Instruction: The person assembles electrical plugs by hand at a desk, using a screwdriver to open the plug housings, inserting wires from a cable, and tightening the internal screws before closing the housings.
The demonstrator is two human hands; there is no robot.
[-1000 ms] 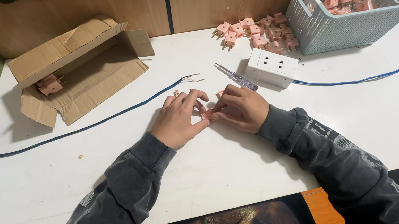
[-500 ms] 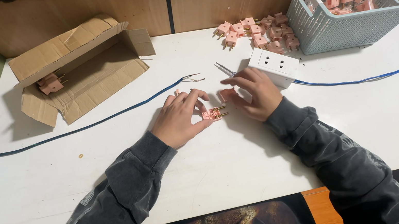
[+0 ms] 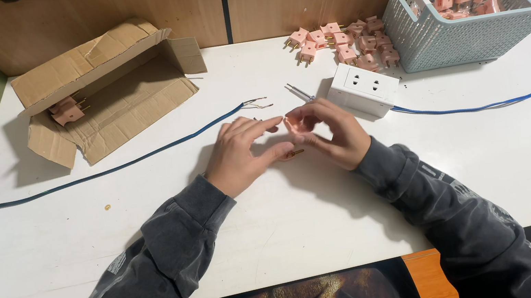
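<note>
Closest to you, your left hand (image 3: 239,156) and right hand (image 3: 335,129) meet at the middle of the white table (image 3: 293,249), fingertips together around a small pink plug (image 3: 292,122). Your right fingers are curled round it in a pinch, your left fingers are stretched out and touching it from the other side; how firmly either one grips you cannot tell from here. A little brass part (image 3: 292,155) lies on the table just under your hands. The plug looks light, hard and rigid, with thin metal prongs that could bend, so take it by its plastic body, not the prongs. Just beyond your right hand sits a white socket block (image 3: 363,89) with a blue cable (image 3: 481,105) running off to the right; another blue cable (image 3: 109,169) trails left. Farther back lie a heap of pink plugs (image 3: 340,41), a grey basket (image 3: 415,31) holding more, and an open cardboard box (image 3: 127,99).
</note>
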